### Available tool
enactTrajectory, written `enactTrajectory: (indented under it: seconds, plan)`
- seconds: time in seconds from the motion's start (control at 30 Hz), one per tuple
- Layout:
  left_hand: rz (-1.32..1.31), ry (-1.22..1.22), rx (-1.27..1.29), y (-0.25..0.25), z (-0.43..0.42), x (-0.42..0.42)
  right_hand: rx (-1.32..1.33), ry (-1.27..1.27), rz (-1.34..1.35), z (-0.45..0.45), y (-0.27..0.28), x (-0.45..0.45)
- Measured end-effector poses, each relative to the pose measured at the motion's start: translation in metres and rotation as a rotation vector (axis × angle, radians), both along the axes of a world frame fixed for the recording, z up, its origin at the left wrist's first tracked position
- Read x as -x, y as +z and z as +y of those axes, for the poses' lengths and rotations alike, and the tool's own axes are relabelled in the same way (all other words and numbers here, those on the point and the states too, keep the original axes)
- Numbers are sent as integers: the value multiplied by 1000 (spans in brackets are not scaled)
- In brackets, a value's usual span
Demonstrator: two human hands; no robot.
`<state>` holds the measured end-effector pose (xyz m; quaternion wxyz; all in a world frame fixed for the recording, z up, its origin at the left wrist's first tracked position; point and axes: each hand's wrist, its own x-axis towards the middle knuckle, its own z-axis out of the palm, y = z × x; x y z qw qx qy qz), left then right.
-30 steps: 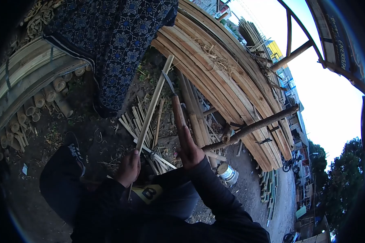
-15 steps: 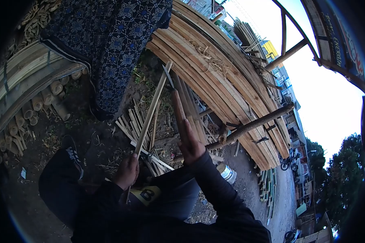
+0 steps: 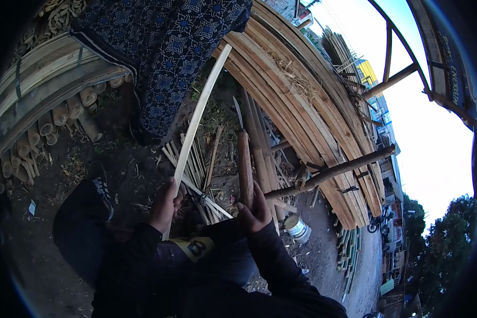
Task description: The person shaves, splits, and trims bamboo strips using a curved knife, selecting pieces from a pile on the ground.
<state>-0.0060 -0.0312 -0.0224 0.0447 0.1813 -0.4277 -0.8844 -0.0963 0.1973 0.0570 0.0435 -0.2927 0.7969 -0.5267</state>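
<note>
My left hand (image 3: 164, 206) is closed around the lower part of a long pale bamboo strip (image 3: 199, 111), which slants up and to the right. In my right hand (image 3: 257, 213) is a knife with a long wooden handle (image 3: 245, 164); its short narrow blade points upward. The blade stands apart from the strip, to its right. Behind the two, a bundle of split strips (image 3: 196, 164) lies on the ground. A yellow patch with a black letter B (image 3: 195, 247) shows near my lap.
Stacked sawn planks (image 3: 297, 100) rise behind, crossed by a round pole (image 3: 334, 168). A patterned dark blue cloth (image 3: 164, 47) hangs at upper left over cut bamboo poles (image 3: 61, 114). On the ground at right stand a white bucket (image 3: 298, 229) and green bamboo (image 3: 349, 254).
The knife blade has come away from the strip's upper end, and my right hand has drawn back lower. The strip has turned to show its pale face. The view has shifted slightly.
</note>
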Motion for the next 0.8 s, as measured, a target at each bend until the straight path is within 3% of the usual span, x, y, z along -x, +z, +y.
enactTrajectory:
  seconds: [0.03, 0.1, 0.2, 0.33, 0.57, 0.63, 0.8]
  plan:
    - [-14, 0, 3, 0, 2, 0, 0, -10, -10, 0, 4, -9]
    - [4, -3, -1, -1, 4, -1, -326, 15, 145, -3, 16, -24]
    - [30, -3, -28, -4, 4, -2, -417, 21, 260, -6, 20, -30]
    - [-31, -4, 21, -2, 4, -2, -429, 47, 294, -8, 21, -25]
    - [-45, -14, 63, -2, 6, -2, -148, -17, -1, -5, 23, -11]
    - [-42, -63, 110, 2, 6, -3, -112, 16, 166, -11, 27, -7]
    - [-67, -26, 144, 9, 10, -5, -285, 63, 133, -4, 28, -19]
